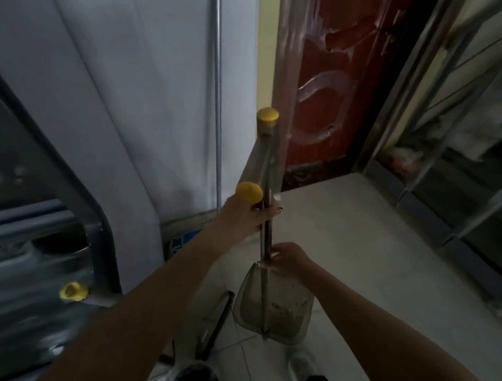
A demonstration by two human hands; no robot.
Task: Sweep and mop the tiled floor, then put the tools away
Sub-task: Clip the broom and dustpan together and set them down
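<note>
Two bare forearms [119,330] reach out above the pale tiled floor [353,242]. Below them the dustpan [274,305] is upright with grit inside, near a white shoe [299,367]. The left grip [247,217] is closed around the metal handle [265,237] just under a yellow cap [249,191]. The right grip [288,261] pinches the same handle at the dustpan's top.

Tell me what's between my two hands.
Only a short bare stretch of the pole, running from the left hand down to the right hand. Nothing else sits on it, as the head view shows.
</note>
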